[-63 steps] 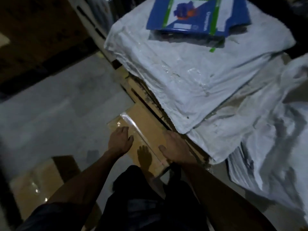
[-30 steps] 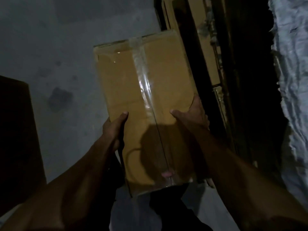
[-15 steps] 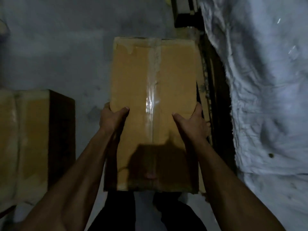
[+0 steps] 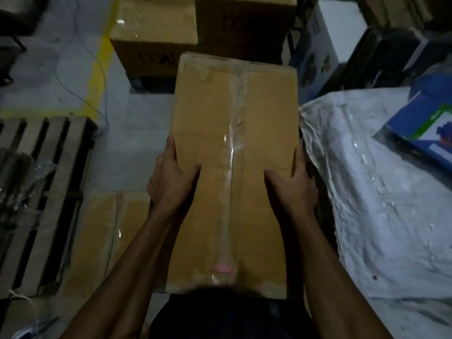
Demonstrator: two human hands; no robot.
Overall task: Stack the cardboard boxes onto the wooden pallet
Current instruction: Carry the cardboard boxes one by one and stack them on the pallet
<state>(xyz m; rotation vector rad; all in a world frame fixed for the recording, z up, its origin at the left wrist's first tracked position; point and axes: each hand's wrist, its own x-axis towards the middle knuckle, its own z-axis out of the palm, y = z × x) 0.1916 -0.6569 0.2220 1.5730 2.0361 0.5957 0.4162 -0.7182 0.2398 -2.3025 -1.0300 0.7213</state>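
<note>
I hold a long brown cardboard box (image 4: 234, 118), taped down its middle, in front of my body above the floor. My left hand (image 4: 171, 179) grips its left edge with the thumb on top. On the right edge sits my right hand (image 4: 293, 189), gripping the same way. A wooden pallet (image 4: 56, 167) lies on the floor at the left, with crumpled plastic wrap on its near left part. Another cardboard box (image 4: 107, 236) rests on the floor between the pallet and me.
Two brown cardboard boxes (image 4: 156, 35) stand ahead on the floor beside a yellow floor line (image 4: 97, 67). White sacks (image 4: 381, 204) fill the right side, with a blue carton (image 4: 425, 133) on top. White and dark printed cartons (image 4: 335, 35) stand at the far right.
I have lifted the box off the floor beside the sacks with both hands and raised it in front of me. My view has swung up, showing the pallet and the boxes ahead.
</note>
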